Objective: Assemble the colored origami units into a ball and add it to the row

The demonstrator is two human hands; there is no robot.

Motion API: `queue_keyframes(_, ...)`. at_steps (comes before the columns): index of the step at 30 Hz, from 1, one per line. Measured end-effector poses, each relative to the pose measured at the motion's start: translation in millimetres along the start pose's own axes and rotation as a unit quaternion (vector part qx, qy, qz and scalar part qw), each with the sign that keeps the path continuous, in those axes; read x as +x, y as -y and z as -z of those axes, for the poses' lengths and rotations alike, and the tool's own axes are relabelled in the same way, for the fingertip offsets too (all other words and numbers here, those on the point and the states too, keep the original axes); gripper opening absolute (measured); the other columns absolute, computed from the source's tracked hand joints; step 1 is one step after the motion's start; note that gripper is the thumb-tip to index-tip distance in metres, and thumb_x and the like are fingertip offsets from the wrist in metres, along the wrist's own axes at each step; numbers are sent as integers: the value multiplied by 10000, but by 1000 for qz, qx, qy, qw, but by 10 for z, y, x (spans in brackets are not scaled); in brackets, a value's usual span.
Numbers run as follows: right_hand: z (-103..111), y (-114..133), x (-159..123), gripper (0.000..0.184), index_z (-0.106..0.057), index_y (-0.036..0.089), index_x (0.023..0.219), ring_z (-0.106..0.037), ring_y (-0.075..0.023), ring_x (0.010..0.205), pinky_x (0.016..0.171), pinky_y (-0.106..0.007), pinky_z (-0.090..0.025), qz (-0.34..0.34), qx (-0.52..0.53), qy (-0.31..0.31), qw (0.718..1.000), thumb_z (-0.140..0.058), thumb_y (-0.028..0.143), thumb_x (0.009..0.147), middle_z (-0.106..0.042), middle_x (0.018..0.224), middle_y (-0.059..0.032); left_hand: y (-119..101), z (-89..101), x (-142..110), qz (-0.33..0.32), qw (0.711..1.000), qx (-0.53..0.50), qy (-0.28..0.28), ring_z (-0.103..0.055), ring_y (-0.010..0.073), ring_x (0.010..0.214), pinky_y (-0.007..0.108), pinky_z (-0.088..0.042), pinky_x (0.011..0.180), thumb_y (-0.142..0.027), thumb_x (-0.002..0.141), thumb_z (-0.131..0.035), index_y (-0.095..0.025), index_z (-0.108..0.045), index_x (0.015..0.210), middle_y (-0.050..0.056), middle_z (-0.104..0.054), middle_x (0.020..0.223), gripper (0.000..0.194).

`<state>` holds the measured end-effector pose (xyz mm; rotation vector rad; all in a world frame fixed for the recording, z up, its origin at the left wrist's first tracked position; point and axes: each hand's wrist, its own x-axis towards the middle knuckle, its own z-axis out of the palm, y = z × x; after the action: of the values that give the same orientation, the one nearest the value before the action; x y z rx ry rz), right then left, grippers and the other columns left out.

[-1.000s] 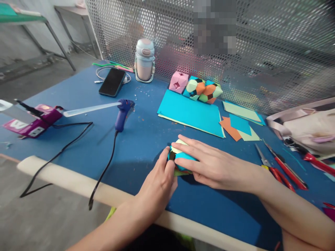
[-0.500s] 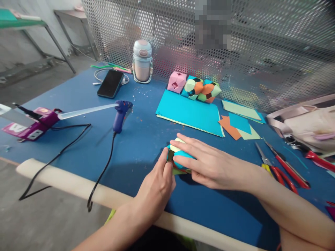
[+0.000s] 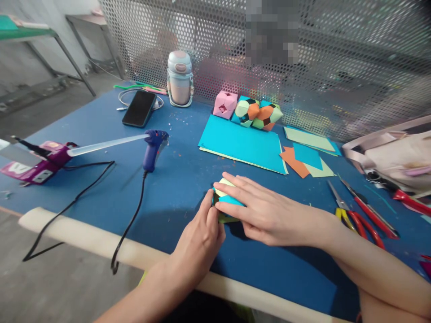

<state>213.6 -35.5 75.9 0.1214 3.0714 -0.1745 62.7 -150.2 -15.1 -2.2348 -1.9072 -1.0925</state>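
Near the table's front edge, a folded paper ball (image 3: 231,200) in blue, pale yellow and green is held between both hands. My left hand (image 3: 204,229) grips it from the left, thumb and forefinger closed against its side. My right hand (image 3: 259,208) lies over its top and right side, fingers bent round it; much of the ball is hidden under them. Further back stand a pink folded paper ball (image 3: 225,104) and two multicoloured paper balls (image 3: 247,111), just behind a stack of blue paper (image 3: 240,143).
A blue glue gun (image 3: 153,150) with its stick and cord is on the left, near a purple power strip (image 3: 47,161). Phone (image 3: 139,108) and bottle (image 3: 180,78) sit behind. Scissors (image 3: 350,215), a red cutter (image 3: 370,208) and paper pieces (image 3: 308,157) lie right.
My right fingers have slid slightly left over the paper ball, covering more of it. The whole view has shifted a little; the left hand keeps its grip.
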Motion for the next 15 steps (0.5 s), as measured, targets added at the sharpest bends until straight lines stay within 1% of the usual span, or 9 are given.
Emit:
queue_keyframes(4,-24,24,-4,552,-440,130,1376,-158,-355,1450,1103,-602,-300,-9,15,-13,1000,-538,154,833,-318,1532,-185,12,-21,-20,16,1000,-5,3,-591,318,1197,375,-617,835,-78,841,-460,-115,-384,1221,277,-521,1330,389)
queue_keyframes(10,-73,44,6,625,-398,97,1421,-149,-383,1446,1097,-642,-260,-9,41,-24,999,-606,268,857,-314,1529,-207,35,-27,-41,35,997,-56,26,-556,318,1239,425,-582,895,-76,831,-490,-143,-367,1225,265,-490,1352,418)
queue_keyframes(12,-73,26,14,651,-379,102,1434,-128,-366,1454,1111,-635,-231,-9,66,-24,997,-613,338,875,-287,1541,-205,58,-13,-46,48,995,-80,29,-543,322,1251,442,-567,912,-79,811,-535,-156,-363,1233,251,-481,1354,462)
queue_keyframes(15,-39,-42,2,684,-336,132,1459,-79,-306,1470,1148,-586,-166,-3,141,-43,989,-566,461,905,-233,1567,-176,109,73,-8,67,991,-110,26,-508,342,1276,464,-545,931,-152,751,-674,-157,-363,1247,255,-459,1356,585)
